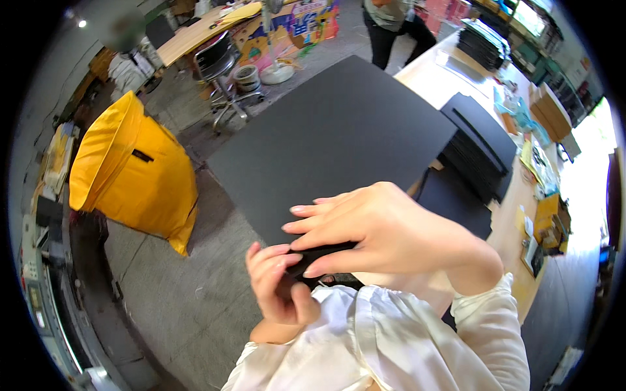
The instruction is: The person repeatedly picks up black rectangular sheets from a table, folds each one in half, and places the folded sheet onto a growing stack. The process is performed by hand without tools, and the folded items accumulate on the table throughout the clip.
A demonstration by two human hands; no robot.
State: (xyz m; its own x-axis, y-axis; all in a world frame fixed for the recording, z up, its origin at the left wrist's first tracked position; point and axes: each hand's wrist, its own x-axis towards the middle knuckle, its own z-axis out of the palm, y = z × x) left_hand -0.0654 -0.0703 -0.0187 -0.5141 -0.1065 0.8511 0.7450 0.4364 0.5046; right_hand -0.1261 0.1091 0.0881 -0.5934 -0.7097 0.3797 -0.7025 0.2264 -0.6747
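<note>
The black board (pixel 345 124) reaches toward twelve o'clock. Your right hand (pixel 378 228), at four, lies half-open over its near edge; your left hand (pixel 277 287), at seven, curls loosely; whether either grips is unclear. Uneven pressure could crease the edge. Large printed characters mark the colourful panel (pixel 316 23) at twelve.

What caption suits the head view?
Left hand and right hand at the near edge of a black sheet, a yellow sack to the left.
</note>
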